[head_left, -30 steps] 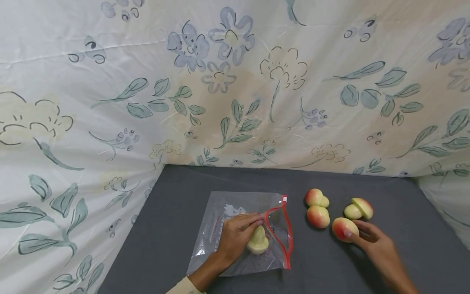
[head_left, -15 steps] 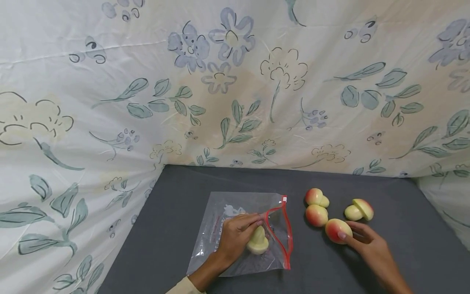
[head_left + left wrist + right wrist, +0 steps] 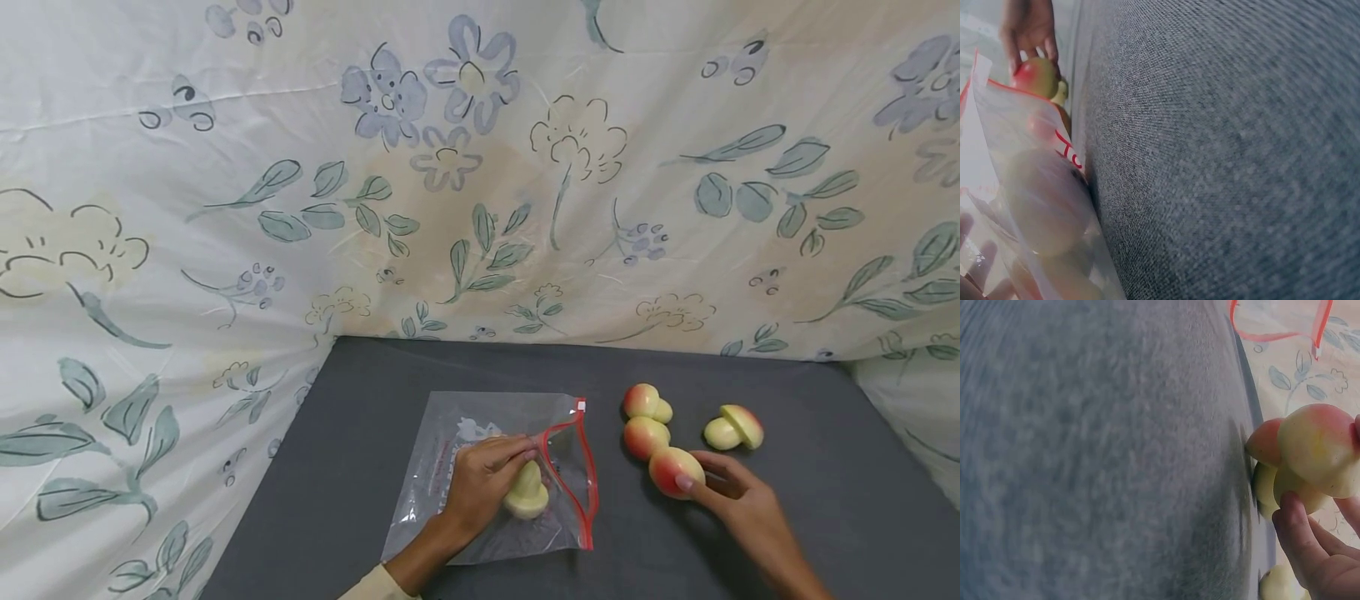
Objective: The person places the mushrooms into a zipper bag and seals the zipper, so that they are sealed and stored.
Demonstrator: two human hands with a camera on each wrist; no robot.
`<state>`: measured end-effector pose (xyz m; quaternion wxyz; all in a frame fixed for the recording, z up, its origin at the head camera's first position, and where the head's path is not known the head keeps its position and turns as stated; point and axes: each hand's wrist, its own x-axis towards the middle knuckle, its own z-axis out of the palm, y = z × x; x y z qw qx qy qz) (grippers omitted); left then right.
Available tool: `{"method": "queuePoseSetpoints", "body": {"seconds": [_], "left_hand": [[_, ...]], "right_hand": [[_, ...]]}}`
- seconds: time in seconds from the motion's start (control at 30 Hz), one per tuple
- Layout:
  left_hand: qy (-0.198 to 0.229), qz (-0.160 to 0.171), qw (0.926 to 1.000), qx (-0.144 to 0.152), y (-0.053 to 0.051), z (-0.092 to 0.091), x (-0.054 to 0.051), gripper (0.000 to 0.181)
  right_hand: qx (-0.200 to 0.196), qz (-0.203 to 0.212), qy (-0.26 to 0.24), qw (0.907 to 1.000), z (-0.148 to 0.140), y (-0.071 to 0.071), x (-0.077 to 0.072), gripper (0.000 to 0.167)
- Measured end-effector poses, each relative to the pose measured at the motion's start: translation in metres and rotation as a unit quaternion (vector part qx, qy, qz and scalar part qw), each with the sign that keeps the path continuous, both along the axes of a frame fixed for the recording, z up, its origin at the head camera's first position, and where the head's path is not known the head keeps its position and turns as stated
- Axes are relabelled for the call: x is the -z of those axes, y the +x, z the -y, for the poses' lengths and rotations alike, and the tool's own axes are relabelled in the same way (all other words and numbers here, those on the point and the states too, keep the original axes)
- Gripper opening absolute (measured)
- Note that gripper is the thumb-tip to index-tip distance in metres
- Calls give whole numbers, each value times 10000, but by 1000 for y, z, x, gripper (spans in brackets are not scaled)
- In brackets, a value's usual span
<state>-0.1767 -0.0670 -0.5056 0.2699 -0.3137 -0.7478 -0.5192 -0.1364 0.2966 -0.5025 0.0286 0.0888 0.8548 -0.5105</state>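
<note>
Five mushroom-shaped pieces can be counted on the dark tabletop (image 3: 360, 433). The held mushroom (image 3: 675, 472) is pinched between the thumb and fingers of the right hand (image 3: 738, 500), right of the one clear bag (image 3: 427, 500). Beyond it, two are lined up, the farther mushroom (image 3: 641, 401) and the nearer mushroom (image 3: 645, 437); the lone mushroom (image 3: 735, 427) is set closer to the tabletop's right edge. The bagged mushroom (image 3: 527, 493) is seen through the plastic, partly covered by the left hand (image 3: 480, 479), by whose fingers the bag is gripped beside its parted red zip (image 3: 592, 483). The nearer mushroom's stem is hidden, and whether it is touched by the held one cannot be told. The tabletop's front edge is cut off; the bag's contents are blurred in the left wrist view.
</note>
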Motion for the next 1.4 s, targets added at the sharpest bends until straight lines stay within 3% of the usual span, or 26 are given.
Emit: {"method": "queuePoseSetpoints", "body": {"seconds": [0.2, 0.4, 0.67, 1.1, 1.4], "left_hand": [[-37, 88, 10000, 16, -1, 1, 0, 18], [-19, 113, 9999, 103, -1, 1, 1, 22], [-8, 115, 9999, 115, -1, 0, 0, 20], [10, 105, 9998, 138, -1, 0, 0, 22], [-46, 68, 9999, 97, -1, 0, -1, 19]], "right_hand": [[-5, -182, -104, 9998, 8, 2, -3, 58], [-106, 207, 3, 9997, 15, 1, -9, 66], [-120, 431, 4, 9990, 21, -1, -12, 73], [-324, 42, -81, 9994, 38, 1, -15, 60], [-394, 109, -180, 9990, 49, 0, -14, 58]]}}
